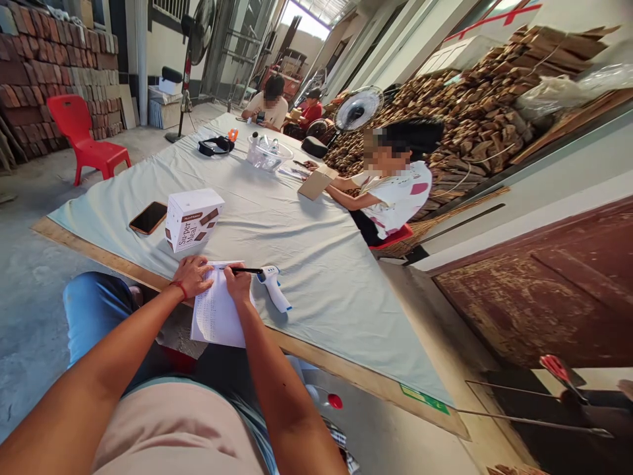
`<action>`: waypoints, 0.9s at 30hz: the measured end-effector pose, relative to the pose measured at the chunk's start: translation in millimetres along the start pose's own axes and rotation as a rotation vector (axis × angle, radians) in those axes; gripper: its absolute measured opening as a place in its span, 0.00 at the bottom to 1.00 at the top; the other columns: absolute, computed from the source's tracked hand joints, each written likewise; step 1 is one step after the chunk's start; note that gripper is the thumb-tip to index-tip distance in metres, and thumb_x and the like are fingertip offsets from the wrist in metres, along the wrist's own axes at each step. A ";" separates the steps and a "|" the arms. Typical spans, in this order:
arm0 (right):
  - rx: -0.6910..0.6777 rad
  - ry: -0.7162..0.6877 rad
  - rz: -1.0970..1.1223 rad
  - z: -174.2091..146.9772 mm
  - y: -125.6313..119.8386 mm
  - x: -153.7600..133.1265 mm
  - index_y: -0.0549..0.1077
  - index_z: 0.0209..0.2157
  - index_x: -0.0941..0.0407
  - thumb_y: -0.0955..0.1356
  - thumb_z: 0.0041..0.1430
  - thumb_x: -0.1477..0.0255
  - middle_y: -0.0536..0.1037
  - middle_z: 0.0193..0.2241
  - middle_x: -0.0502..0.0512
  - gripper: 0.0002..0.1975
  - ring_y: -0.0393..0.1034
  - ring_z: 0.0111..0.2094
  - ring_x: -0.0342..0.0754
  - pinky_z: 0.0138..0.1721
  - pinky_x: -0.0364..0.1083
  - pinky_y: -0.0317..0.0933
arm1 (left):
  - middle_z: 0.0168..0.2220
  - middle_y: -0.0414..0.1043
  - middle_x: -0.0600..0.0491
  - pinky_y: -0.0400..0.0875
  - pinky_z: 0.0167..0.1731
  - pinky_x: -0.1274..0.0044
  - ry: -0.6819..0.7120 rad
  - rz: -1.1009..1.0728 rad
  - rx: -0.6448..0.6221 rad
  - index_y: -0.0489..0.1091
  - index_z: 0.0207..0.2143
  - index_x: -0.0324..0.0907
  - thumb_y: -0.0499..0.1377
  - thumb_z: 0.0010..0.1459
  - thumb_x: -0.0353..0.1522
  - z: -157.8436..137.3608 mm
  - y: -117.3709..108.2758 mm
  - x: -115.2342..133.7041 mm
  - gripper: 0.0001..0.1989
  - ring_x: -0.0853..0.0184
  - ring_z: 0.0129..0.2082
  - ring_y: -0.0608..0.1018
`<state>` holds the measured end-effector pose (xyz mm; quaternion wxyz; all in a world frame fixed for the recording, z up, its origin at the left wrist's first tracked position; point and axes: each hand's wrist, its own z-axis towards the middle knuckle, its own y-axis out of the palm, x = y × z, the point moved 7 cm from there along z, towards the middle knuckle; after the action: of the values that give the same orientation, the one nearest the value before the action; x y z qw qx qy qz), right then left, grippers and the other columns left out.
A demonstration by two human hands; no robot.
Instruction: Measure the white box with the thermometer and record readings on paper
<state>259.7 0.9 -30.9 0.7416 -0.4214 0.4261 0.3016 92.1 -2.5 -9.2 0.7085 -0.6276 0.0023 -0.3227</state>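
Left hand (192, 276) lies flat on paper pad (217, 313) overhanging table edge (346, 367), right hand (239, 284) grips pen (251, 270) just beside thermometer (274, 290).

Not everything showed clearly
Tiny script (208, 315) on the white paper pad (230, 326) was illegible; the left edge cut the red-brown brick stack (59, 69).

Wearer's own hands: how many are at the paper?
2. The left hand rests at the upper-left edge of the paper; the right hand is at its upper right, holding a black pen. Both are in view.
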 end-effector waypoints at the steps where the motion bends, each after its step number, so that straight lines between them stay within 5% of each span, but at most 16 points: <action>1: 0.001 0.000 -0.001 0.1 0.0 0.2 0.68 0.24 0.52 0.64 0.49 0.66 0.74 0.18 0.50 0.05 0.73 0.26 0.51 0.33 0.47 0.67 | 0.54 0.69 0.51 0.57 0.61 0.61 -0.001 0.000 0.001 0.75 0.50 0.51 0.62 0.56 0.40 0.1 0.1 -0.2 0.18 0.55 0.56 0.68; 27: 0.011 0.007 0.025 -1.2 -2.5 -2.7 0.66 0.25 0.52 0.63 0.48 0.63 0.73 0.19 0.49 0.07 0.70 0.27 0.49 0.33 0.46 0.67 | 0.54 0.69 0.50 0.57 0.61 0.60 -0.011 -0.022 0.005 0.76 0.49 0.50 0.62 0.56 0.39 -0.5 -2.1 1.1 0.18 0.55 0.56 0.68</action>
<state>260.1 -1.6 -27.9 0.7385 -0.4129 0.4356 0.3071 91.8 -3.4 -7.0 0.7064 -0.6277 -0.0092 -0.3270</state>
